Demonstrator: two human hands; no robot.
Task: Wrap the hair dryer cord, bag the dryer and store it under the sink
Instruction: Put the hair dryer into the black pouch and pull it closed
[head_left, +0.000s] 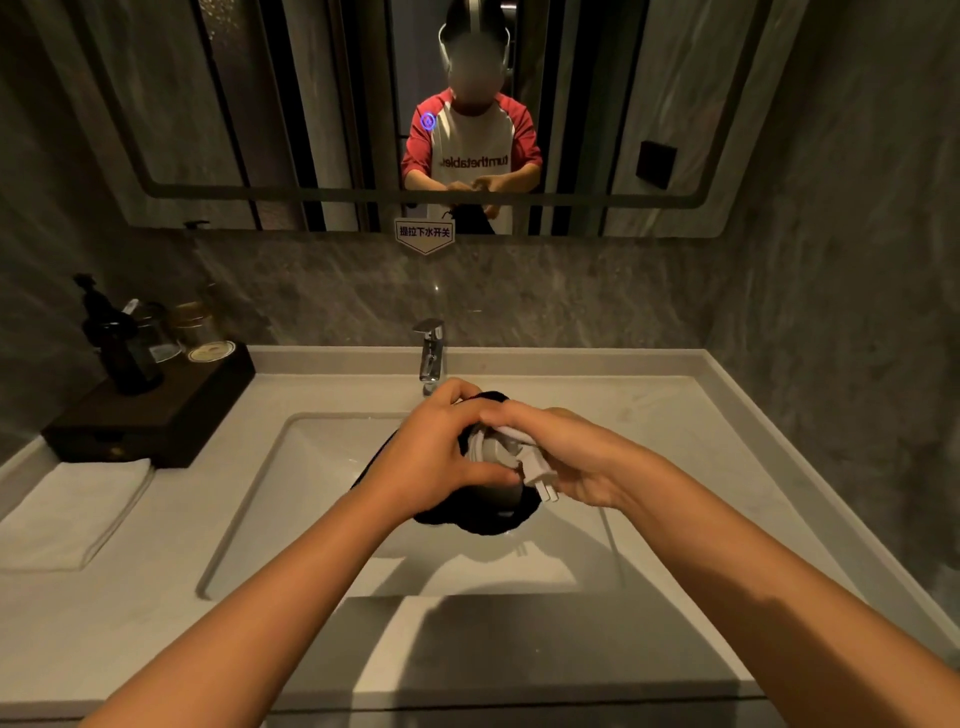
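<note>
Both my hands meet above the sink basin (322, 457). A white hair dryer (496, 452) with its white cord coiled around it sits partly inside a black cloth bag (488, 519). My left hand (441, 452) grips the bag's rim and the dryer from the left. My right hand (561, 457) holds the dryer and cord from the right. The white plug (540, 480) sticks out between my hands, prongs pointing down-right. Most of the dryer body is hidden by my fingers and the bag.
A chrome faucet (430, 353) stands just behind my hands. A dark wooden tray (156, 415) with bottles and jars sits at back left, a folded white towel (72, 512) in front of it. The mirror (675, 104) above reflects a person. White counter (701, 441) lies to the right.
</note>
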